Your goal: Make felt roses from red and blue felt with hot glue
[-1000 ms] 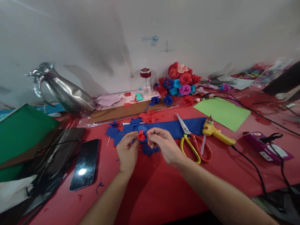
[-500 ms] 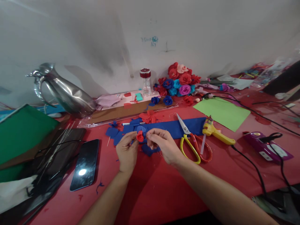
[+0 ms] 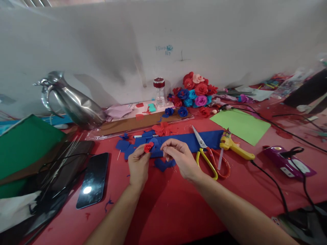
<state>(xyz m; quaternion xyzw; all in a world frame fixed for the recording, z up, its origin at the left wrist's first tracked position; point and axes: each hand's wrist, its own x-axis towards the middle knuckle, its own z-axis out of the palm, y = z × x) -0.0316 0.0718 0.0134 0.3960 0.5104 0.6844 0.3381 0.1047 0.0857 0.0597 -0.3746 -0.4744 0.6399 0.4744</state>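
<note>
Red surface [image 3: 163, 204] below, blue scraps [image 3: 123, 145] scattered across it, and it's the left hand [image 3: 139, 161] pinching the small red paper flower [image 3: 148, 147], bloom facing us. Just to the flower's right, across a narrow gap, hovers the right hand [image 3: 180, 158], fingers curled toward the thumb (whether they grip anything, I cannot tell).

Soft light is filling the room. Left of the bare left hand [image 3: 138, 166], white glare is burning on the glossy black rectangular phone [image 3: 96, 173]. Beyond that hand, the shiny silver metal jug [image 3: 78, 103] is shadowing the pale wall [image 3: 224, 30]. Far right of the bare right hand [image 3: 183, 159], I'm seeing outlines softening and stretching.
</note>
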